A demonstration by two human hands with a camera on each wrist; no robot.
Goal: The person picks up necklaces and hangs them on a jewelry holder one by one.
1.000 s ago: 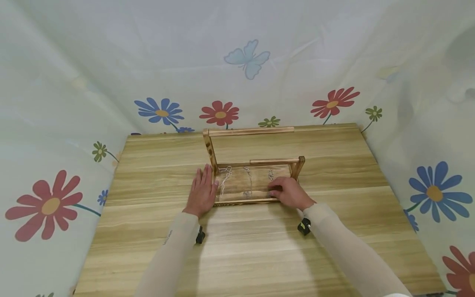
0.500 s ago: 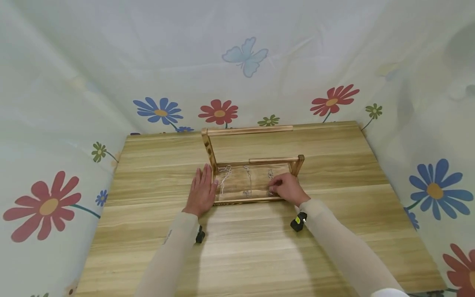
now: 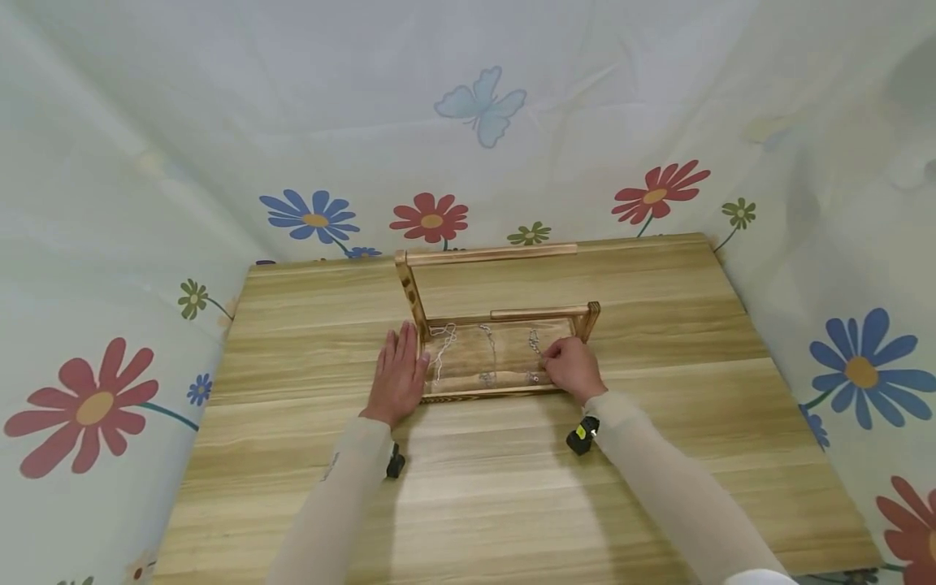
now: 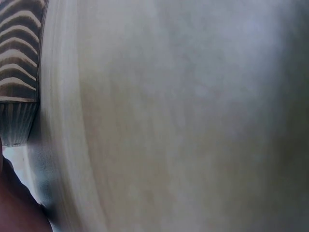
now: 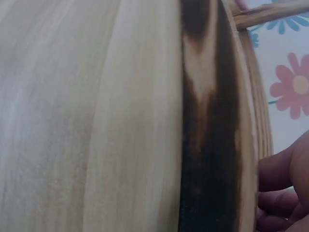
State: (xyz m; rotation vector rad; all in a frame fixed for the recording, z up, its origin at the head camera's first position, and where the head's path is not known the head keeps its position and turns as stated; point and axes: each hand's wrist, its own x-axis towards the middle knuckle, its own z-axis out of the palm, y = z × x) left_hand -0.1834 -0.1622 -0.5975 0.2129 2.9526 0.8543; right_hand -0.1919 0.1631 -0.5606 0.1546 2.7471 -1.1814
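Note:
A wooden stand (image 3: 504,393) with a shallow tray base and two raised bars sits on the table. Three thin silvery chain necklaces lie across its tray: a left necklace (image 3: 443,353), a middle necklace (image 3: 492,349) and a right necklace (image 3: 534,340). My left hand (image 3: 396,374) lies flat with straight fingers along the stand's left end. At the tray's right end, my right hand (image 3: 574,370) has its thumb and forefinger together on the middle part of the right necklace, seemingly pinching it. The fingertips partly hide that stretch of chain. The right wrist view shows curled fingers (image 5: 277,203) behind the stand's dark front edge.
The stand's tall post (image 3: 411,288) rises at its back left, carrying the upper bar (image 3: 490,254). A lower bar (image 3: 544,312) runs to a short right post (image 3: 587,320). A wood-grain table (image 3: 483,487) lies under everything, with a flowered curtain (image 3: 351,122) around it.
My right hand has shifted slightly right and away from the tray's front edge, uncovering the near end of the right necklace. My left hand has stayed in place.

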